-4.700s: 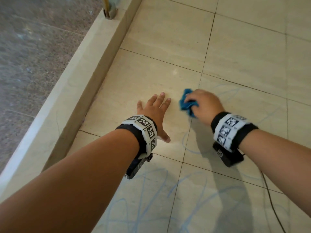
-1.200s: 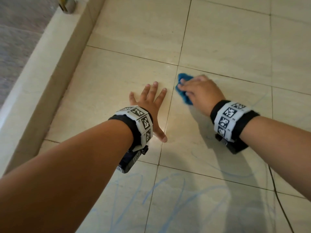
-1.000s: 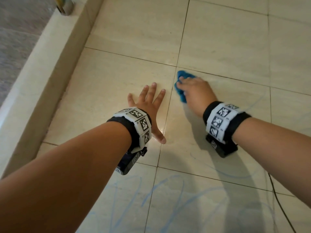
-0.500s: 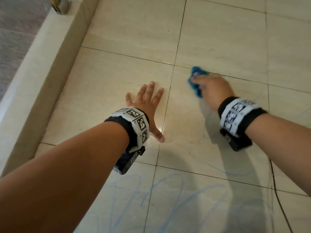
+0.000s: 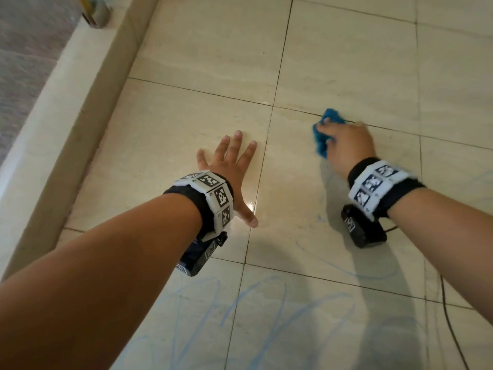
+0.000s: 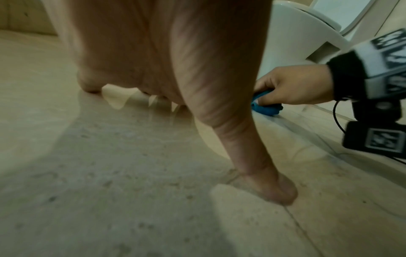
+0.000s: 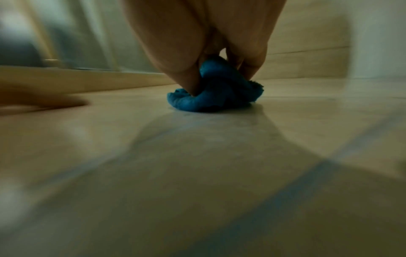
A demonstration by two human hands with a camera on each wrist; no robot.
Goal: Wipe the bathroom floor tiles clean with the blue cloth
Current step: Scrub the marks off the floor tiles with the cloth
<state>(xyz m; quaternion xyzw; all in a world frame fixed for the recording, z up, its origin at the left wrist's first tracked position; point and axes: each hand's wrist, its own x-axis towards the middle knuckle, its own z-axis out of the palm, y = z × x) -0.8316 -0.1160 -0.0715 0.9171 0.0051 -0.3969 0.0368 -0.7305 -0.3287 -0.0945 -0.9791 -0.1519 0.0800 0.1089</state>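
My right hand (image 5: 344, 145) grips the bunched blue cloth (image 5: 321, 140) and holds it down on the beige floor tiles (image 5: 202, 121), close to a grout line. The right wrist view shows the blue cloth (image 7: 215, 93) pinched between thumb and fingers against the floor. From the left wrist view the blue cloth (image 6: 265, 108) peeks out under the right hand (image 6: 292, 85). My left hand (image 5: 229, 166) lies flat on the tile to the left, fingers spread, thumb out. Blue scribble marks (image 5: 240, 311) cover the near tiles.
A raised beige curb (image 5: 88, 84) runs along the left, with a metal post foot (image 5: 96, 12) on it. A white toilet base (image 6: 294, 29) stands beyond the hands. A thin black cable (image 5: 450, 324) trails on the floor at the right.
My right hand slid the cloth to the right and a little away from my left hand, after earlier strokes nearer the grout line. The left hand has stayed planted.
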